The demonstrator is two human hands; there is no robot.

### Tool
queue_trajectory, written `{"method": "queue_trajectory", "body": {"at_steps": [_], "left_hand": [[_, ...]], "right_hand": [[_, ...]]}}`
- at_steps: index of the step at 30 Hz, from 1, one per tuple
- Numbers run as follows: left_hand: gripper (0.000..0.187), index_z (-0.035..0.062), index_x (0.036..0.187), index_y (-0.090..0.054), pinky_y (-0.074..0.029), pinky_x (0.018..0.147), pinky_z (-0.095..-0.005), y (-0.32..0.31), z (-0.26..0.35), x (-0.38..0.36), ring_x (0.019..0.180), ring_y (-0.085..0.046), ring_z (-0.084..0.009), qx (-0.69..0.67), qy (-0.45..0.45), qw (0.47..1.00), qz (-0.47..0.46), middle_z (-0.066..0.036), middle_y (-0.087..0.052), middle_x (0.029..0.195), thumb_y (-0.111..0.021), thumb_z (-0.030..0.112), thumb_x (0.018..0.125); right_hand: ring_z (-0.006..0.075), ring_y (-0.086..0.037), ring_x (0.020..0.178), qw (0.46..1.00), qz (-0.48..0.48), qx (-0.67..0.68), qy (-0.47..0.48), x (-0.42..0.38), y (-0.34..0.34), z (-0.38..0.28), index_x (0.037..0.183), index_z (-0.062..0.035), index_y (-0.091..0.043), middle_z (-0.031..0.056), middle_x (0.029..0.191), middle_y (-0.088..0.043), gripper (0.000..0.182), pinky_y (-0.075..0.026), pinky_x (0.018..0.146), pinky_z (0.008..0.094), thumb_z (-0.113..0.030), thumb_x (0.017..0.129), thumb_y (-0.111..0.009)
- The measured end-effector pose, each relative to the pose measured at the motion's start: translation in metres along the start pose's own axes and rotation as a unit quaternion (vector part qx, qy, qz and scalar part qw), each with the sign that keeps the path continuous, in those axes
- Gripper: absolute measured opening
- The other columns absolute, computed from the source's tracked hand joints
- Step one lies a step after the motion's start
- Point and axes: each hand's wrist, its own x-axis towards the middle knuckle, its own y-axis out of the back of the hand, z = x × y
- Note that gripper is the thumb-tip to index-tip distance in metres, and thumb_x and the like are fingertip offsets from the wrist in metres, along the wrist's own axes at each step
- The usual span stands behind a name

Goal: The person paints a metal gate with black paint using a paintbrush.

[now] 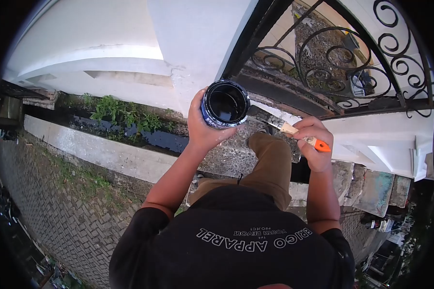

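Observation:
My left hand (205, 120) is wrapped round a small paint can (208, 115), held up in front of me with its open top toward the camera. Dark, glossy black paint (226, 103) shows inside, and smears coat the rim. In my right hand (313, 142) is a paintbrush (289, 129) with a pale wooden handle and an orange end, gripped by the handle. Its bristles are black with paint and point left, right at the can's outer rim. A black wrought-iron gate (318, 62) with scrollwork stands beyond the brush.
White walls (120, 33) flank the gate. A drainage ditch (164, 139) with green plants (120, 115) runs along the left, edged by a concrete kerb (91, 147). Herringbone paving (67, 202) lies behind it. Pebbled concrete (229, 154) is underfoot, with slabs (371, 188) at right.

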Motion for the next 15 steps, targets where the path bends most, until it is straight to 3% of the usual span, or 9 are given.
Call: {"method": "queue_trajectory", "body": {"at_steps": [2, 6, 8, 10, 15], "left_hand": [[0.117, -0.0001, 0.143, -0.029, -0.048, 0.104, -0.0406, -0.005, -0.011, 0.001, 0.122, -0.058, -0.0276, -0.012, 0.016, 1.000, 0.013, -0.019, -0.054, 0.133, -0.099, 0.025, 0.054], [0.115, 0.0013, 0.143, -0.030, -0.048, 0.104, -0.0409, -0.009, -0.032, -0.006, 0.122, -0.058, -0.0282, -0.002, 0.029, 0.999, 0.033, -0.019, -0.054, 0.132, -0.099, 0.024, 0.054], [0.116, 0.0027, 0.144, -0.028, -0.049, 0.103, -0.0419, -0.008, -0.041, -0.012, 0.123, -0.057, -0.0288, -0.004, 0.042, 0.999, 0.026, -0.020, -0.052, 0.134, -0.099, 0.023, 0.054], [0.116, 0.0032, 0.144, -0.026, -0.049, 0.104, -0.0425, -0.009, -0.056, -0.027, 0.125, -0.056, -0.0289, 0.008, 0.042, 0.998, 0.036, -0.020, -0.049, 0.137, -0.099, 0.021, 0.055], [0.112, 0.0022, 0.144, -0.028, -0.045, 0.106, -0.0438, -0.005, -0.068, -0.051, 0.126, -0.054, -0.0299, -0.042, 0.086, 0.993, 0.070, -0.020, -0.049, 0.137, -0.096, 0.020, 0.057]], "right_hand": [[0.0220, -0.067, 0.080, 0.957, 0.134, 0.245, -0.073, -0.004, -0.016, 0.020, 0.093, 0.0026, -0.070, 0.0112, 0.093, -0.065, 0.022, -0.053, 0.075, 0.0315, 0.008, 0.075, -0.060], [0.0237, -0.069, 0.084, 0.908, 0.222, 0.335, -0.116, 0.013, -0.028, 0.060, 0.100, 0.0057, -0.069, 0.0112, 0.093, -0.065, 0.016, -0.055, 0.080, 0.0321, 0.006, 0.085, -0.063], [0.0223, -0.068, 0.084, 0.967, 0.228, 0.047, -0.104, 0.039, -0.028, 0.087, 0.103, 0.0046, -0.069, 0.0122, 0.092, -0.067, 0.015, -0.055, 0.075, 0.0331, -0.001, 0.089, -0.067], [0.0247, -0.069, 0.081, 0.980, 0.125, -0.149, -0.035, 0.072, -0.025, 0.113, 0.106, 0.0003, -0.070, 0.0132, 0.090, -0.067, 0.019, -0.053, 0.070, 0.0339, -0.003, 0.088, -0.070], [0.0334, -0.065, 0.078, 0.949, 0.028, -0.310, 0.054, 0.134, -0.026, 0.192, 0.104, -0.0079, -0.071, 0.0126, 0.088, -0.065, 0.018, -0.053, 0.068, 0.0387, -0.007, 0.086, -0.071]]}}
